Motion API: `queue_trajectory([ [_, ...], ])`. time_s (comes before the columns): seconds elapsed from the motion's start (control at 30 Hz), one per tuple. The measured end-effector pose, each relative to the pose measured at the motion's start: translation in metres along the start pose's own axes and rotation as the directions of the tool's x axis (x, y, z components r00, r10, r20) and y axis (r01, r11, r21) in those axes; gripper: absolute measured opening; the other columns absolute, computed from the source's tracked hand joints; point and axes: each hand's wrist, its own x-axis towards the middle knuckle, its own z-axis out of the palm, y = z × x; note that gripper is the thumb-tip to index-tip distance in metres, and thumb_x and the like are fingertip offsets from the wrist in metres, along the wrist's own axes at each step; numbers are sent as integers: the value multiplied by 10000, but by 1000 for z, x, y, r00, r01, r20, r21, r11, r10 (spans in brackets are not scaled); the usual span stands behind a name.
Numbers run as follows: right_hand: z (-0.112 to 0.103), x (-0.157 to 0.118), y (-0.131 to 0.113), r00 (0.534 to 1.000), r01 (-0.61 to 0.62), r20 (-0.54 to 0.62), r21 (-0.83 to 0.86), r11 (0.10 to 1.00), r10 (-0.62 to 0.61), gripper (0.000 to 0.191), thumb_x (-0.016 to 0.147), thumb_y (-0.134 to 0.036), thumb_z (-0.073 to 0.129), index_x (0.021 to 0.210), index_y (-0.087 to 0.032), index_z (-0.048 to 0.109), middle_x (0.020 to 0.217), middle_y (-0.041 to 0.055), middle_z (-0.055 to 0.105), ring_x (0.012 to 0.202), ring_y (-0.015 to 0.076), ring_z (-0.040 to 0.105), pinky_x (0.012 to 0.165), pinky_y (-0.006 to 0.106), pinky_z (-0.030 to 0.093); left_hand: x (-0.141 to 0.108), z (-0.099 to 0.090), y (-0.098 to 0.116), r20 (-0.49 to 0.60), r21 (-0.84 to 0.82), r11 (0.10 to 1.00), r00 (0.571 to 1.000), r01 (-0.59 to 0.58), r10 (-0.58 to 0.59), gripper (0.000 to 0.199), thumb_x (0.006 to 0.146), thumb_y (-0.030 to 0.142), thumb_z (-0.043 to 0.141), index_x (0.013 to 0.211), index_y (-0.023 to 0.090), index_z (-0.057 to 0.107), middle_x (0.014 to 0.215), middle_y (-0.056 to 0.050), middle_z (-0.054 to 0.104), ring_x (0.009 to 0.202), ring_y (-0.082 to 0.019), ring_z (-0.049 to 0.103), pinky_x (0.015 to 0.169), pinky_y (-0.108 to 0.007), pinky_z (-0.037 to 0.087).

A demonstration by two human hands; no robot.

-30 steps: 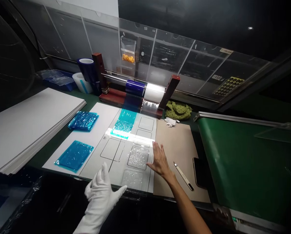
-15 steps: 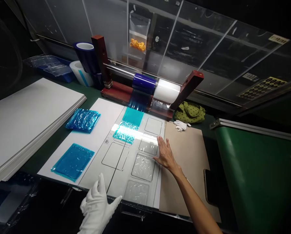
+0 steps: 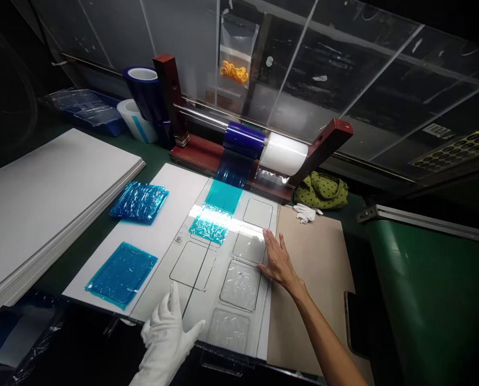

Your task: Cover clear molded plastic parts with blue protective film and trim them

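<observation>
My right hand (image 3: pixel 278 260) is bare, its fingers stretched out over the right side of a clear plate (image 3: pixel 165 276) marked with dark-outlined rectangles. A clear film piece (image 3: pixel 239 284) lies just below and left of its fingers. At the plate's front edge, my left hand (image 3: pixel 167 329) in a white glove has its thumb and fingers apart and holds nothing. Blue film (image 3: pixel 224 197) runs from a blue roll (image 3: pixel 244 140) down onto the plate, crinkled at its lower end. Left of the plate, on white paper, lie a flat blue film piece (image 3: pixel 121 276) and a crinkled blue film stack (image 3: pixel 140 202).
Behind the plate, a red-brown wooden stand (image 3: pixel 201 160) also carries a white roll (image 3: pixel 285 153). White sheets (image 3: pixel 58 203) are piled at left. Brown cardboard (image 3: pixel 309 273), a phone (image 3: pixel 356 324), a crumpled white glove (image 3: pixel 306 213) and a green dotted pouch (image 3: pixel 322 191) lie at right.
The view has shifted slightly, so the scene sits a little lower and further right. My left gloved hand has moved slightly up along the plate's front edge; both hands keep much the same shape.
</observation>
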Motion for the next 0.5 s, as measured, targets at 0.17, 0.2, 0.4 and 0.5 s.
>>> queue_trajectory([
  [0.17,-4,-1,0,999,-35,14,-8,999,35,1046,776,-389,616,1465,-78,-108,1508,217,212,1412,314,128,1115,596,55,30,-17,7,19,-98,995,1000,-2,4,961,722,557,516,1454,66,132,1340,-247,385,1135,-382,455,889,-502,379],
  [0.2,-6,-2,-1,999,-49,8,-9,999,49,1034,784,-401,608,1467,-78,-98,1514,216,193,1413,318,116,1111,603,49,43,-25,9,12,-139,990,1000,-7,9,976,724,584,514,1455,68,125,1350,-249,369,1146,-388,446,893,-502,382],
  [0.4,-16,-23,-25,986,-144,-72,78,986,150,913,853,-388,527,1475,-97,-76,1519,192,197,1409,311,149,1113,609,93,162,-71,35,-78,-514,848,991,-130,104,718,810,574,485,1382,164,344,1259,-156,466,1167,-289,464,955,-419,393],
  [0.5,-14,-36,-47,975,-189,-84,167,968,205,848,872,-337,493,1481,-117,-56,1517,172,218,1405,307,170,1111,608,149,223,-84,52,-91,-552,811,981,-192,170,501,866,454,494,1261,146,474,1229,-125,505,1070,-226,536,935,-420,426],
])
